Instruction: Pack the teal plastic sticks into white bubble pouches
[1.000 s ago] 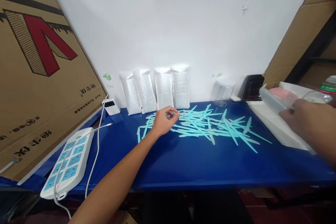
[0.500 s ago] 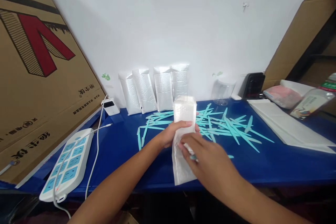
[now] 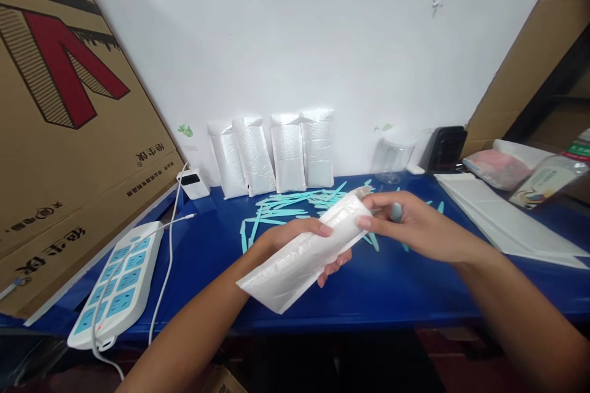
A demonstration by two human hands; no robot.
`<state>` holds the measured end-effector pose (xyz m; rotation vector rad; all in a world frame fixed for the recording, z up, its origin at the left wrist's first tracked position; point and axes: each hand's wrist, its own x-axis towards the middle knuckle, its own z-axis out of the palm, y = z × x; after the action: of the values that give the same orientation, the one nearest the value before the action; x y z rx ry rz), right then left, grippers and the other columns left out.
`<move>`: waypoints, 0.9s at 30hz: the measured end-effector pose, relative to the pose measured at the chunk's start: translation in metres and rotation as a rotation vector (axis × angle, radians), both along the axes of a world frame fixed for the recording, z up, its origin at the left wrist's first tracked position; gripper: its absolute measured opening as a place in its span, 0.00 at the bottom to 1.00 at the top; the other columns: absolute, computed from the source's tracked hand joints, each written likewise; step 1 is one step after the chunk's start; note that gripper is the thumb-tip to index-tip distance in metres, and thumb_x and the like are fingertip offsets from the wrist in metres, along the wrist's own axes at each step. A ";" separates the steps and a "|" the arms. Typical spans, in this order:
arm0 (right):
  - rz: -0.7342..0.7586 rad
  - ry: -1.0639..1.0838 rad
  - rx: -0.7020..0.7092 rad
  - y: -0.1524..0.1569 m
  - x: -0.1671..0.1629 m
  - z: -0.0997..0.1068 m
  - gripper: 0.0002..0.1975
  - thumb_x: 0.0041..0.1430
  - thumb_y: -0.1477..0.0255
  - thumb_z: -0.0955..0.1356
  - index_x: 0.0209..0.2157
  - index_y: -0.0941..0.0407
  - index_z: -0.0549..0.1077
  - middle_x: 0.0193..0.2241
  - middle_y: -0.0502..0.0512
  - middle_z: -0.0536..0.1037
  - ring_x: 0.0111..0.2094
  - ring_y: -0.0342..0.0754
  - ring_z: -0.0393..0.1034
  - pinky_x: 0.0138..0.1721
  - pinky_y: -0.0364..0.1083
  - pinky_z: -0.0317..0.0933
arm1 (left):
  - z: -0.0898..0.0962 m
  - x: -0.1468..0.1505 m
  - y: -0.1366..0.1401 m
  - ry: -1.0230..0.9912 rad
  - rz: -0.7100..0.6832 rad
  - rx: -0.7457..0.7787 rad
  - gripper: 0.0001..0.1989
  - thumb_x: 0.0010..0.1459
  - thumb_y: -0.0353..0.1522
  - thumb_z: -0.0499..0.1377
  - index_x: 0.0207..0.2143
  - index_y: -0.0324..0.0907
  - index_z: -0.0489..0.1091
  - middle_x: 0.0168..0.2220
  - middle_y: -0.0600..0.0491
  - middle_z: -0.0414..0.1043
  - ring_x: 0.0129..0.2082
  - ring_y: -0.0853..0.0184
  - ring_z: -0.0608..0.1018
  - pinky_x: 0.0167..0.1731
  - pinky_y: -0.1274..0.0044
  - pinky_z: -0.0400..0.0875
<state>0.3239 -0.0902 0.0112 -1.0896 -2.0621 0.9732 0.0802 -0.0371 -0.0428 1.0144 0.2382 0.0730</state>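
A person works with both bare hands at a blue table (image 3: 391, 295) against a white wall. Just above the tabletop, a white padded envelope (image 3: 306, 258) slants across the middle, its lower end toward the person and to the left, its upper end farther off and to the right. The left hand (image 3: 288, 236) clasps it midway, thumb on top, fingertips curled underneath. The right hand (image 3: 415, 224) pinches the upper end, its thumb on the near face and a finger at the edge; from here I cannot tell whether that finger is inside. A rounded teal tip (image 3: 396, 212) shows between this hand's thumb and fingers.

Behind and below the envelope lie scattered teal strips (image 3: 286, 201), partly covered by the hands. Four silvery padded packets (image 3: 316, 150) lean upright against the wall. To the person's right are flat white envelopes (image 3: 483, 212), a pink packet (image 3: 496, 167) and a bottle (image 3: 546, 179); to the left, a white power strip (image 3: 117, 291).
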 end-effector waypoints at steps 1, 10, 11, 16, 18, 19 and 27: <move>0.001 -0.003 0.014 -0.001 0.003 0.002 0.16 0.64 0.54 0.71 0.33 0.52 0.79 0.31 0.51 0.77 0.31 0.48 0.66 0.34 0.47 0.61 | 0.000 -0.001 0.000 0.000 0.008 0.011 0.28 0.51 0.47 0.67 0.49 0.42 0.71 0.36 0.50 0.69 0.30 0.66 0.72 0.29 0.73 0.76; -0.513 0.015 -0.077 0.037 0.046 -0.015 0.20 0.61 0.53 0.70 0.48 0.51 0.80 0.45 0.59 0.81 0.39 0.54 0.73 0.36 0.49 0.67 | 0.011 -0.016 0.026 -0.045 0.418 0.080 0.35 0.48 0.48 0.65 0.56 0.41 0.69 0.35 0.48 0.71 0.27 0.66 0.70 0.25 0.76 0.66; -0.482 -0.015 -0.102 0.040 0.050 -0.018 0.20 0.61 0.53 0.70 0.47 0.51 0.80 0.48 0.60 0.81 0.41 0.55 0.73 0.38 0.50 0.68 | 0.011 -0.018 0.030 -0.054 0.457 0.088 0.35 0.47 0.48 0.64 0.56 0.41 0.69 0.35 0.47 0.71 0.27 0.66 0.70 0.24 0.76 0.65; -0.386 -0.112 -0.092 0.035 0.080 -0.027 0.28 0.69 0.47 0.59 0.52 0.55 0.73 0.39 0.63 0.82 0.31 0.52 0.71 0.32 0.49 0.66 | 0.008 -0.021 0.038 -0.044 0.534 0.237 0.35 0.50 0.52 0.62 0.55 0.40 0.71 0.36 0.43 0.73 0.25 0.65 0.71 0.24 0.72 0.66; -0.492 -0.204 0.014 0.031 0.096 -0.034 0.27 0.72 0.49 0.56 0.53 0.54 0.70 0.31 0.58 0.79 0.27 0.51 0.69 0.32 0.49 0.64 | 0.006 -0.020 0.037 -0.026 0.535 0.282 0.36 0.51 0.53 0.60 0.55 0.39 0.71 0.36 0.42 0.74 0.25 0.63 0.72 0.25 0.70 0.66; -0.567 -0.276 0.080 0.030 0.103 -0.039 0.25 0.73 0.51 0.55 0.51 0.53 0.70 0.30 0.58 0.78 0.28 0.52 0.70 0.33 0.50 0.64 | 0.005 -0.019 0.036 -0.022 0.530 0.283 0.36 0.51 0.53 0.60 0.55 0.39 0.71 0.37 0.42 0.74 0.26 0.62 0.72 0.25 0.70 0.66; -0.713 -0.856 -0.015 0.028 0.098 -0.088 0.31 0.63 0.39 0.61 0.37 0.54 0.73 0.36 0.69 0.81 0.38 0.68 0.77 0.35 0.55 0.62 | 0.008 -0.018 0.030 -0.020 0.491 0.167 0.35 0.50 0.50 0.62 0.56 0.40 0.71 0.37 0.44 0.73 0.26 0.65 0.70 0.27 0.72 0.65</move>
<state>0.4217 -0.0622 -0.0766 -2.3077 -1.9390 0.1438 0.0621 -0.0067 -0.0344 1.1017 0.4649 0.5559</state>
